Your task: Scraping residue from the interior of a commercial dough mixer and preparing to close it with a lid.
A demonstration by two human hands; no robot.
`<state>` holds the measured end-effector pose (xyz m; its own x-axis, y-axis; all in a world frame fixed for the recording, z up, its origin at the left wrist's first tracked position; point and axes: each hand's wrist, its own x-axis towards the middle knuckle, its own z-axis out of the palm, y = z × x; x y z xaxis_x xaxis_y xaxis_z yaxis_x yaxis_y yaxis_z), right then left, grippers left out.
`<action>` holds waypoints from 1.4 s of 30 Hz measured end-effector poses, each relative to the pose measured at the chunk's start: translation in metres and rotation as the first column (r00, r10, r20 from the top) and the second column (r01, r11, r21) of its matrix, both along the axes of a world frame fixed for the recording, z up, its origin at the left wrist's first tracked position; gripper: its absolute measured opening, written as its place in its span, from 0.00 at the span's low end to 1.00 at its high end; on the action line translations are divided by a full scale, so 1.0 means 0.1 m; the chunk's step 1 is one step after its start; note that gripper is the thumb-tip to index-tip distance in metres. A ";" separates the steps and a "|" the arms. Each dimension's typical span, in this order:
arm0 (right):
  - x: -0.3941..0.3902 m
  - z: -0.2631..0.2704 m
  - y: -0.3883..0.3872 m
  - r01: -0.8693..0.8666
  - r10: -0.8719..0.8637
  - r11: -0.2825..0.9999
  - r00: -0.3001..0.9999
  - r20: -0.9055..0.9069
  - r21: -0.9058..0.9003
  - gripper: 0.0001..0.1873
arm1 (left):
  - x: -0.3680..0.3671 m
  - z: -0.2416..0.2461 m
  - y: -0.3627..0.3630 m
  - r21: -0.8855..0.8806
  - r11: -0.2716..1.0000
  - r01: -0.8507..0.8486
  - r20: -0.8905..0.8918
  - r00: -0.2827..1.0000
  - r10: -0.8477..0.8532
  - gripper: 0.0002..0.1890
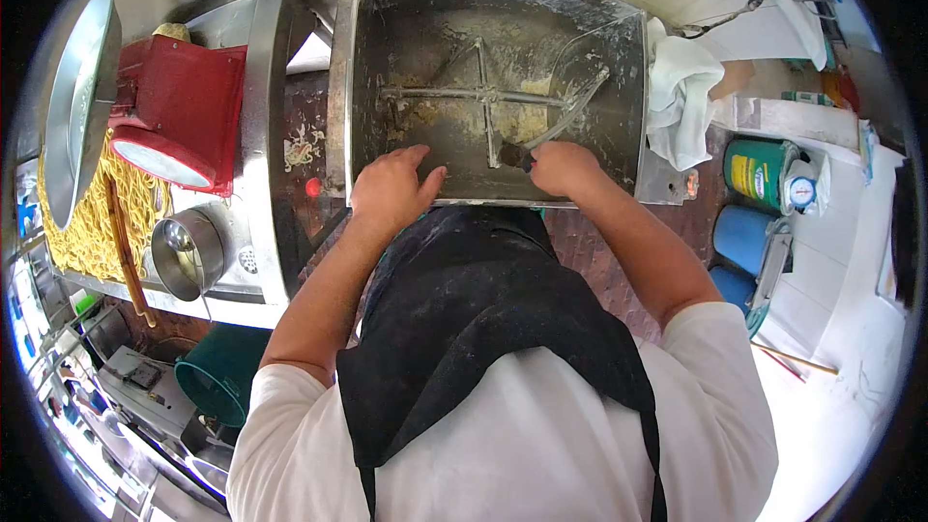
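Before me is a metal mixing trough (442,159) with pale, dough-like residue on its walls and floor. A mixer shaft (435,93) with several cross arms spans its inside. My left hand (395,185) rests over the near rim at the left, thumb apart from the fingers, holding nothing. Over the near right part of the trough, my right hand (565,168) is closed around a small dark tool (516,156). Its head is beside the lower end of a mixer arm; its exact kind is unclear. A curved bar (573,112) rises beyond that hand.
A red scale (181,109) with a metal pan (83,109) stands on the left counter beside yellow noodles (80,225), a wooden stick (119,232) and a steel pot (190,254). White cloth (678,94) hangs at the trough's right edge. Buckets (754,167) stand further right.
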<state>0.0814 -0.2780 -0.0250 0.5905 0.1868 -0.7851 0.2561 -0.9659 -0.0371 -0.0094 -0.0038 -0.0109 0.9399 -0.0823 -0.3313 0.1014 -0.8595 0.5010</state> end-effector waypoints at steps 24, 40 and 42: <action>0.22 0.42 0.25 -0.189 0.177 0.977 0.977 0.116 0.103 0.16 | 0.00 0.00 0.00 0.012 1.000 -0.007 -0.056 0.998 0.008 0.27; -0.08 0.27 0.20 -0.146 0.142 0.986 0.988 0.056 0.079 0.14 | 0.04 -0.01 0.00 -0.007 1.000 -0.031 -0.038 0.999 0.030 0.27; 0.00 0.26 0.15 -0.117 0.110 0.990 0.990 0.091 0.084 0.14 | 0.03 0.00 -0.02 -0.016 0.999 -0.034 -0.034 0.999 0.033 0.27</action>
<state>0.0815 -0.2633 0.0010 0.6258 0.3233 -0.7098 0.3699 -0.9242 -0.0948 -0.0062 -0.0060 -0.0108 0.9307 -0.0567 -0.3613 0.1466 -0.8472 0.5106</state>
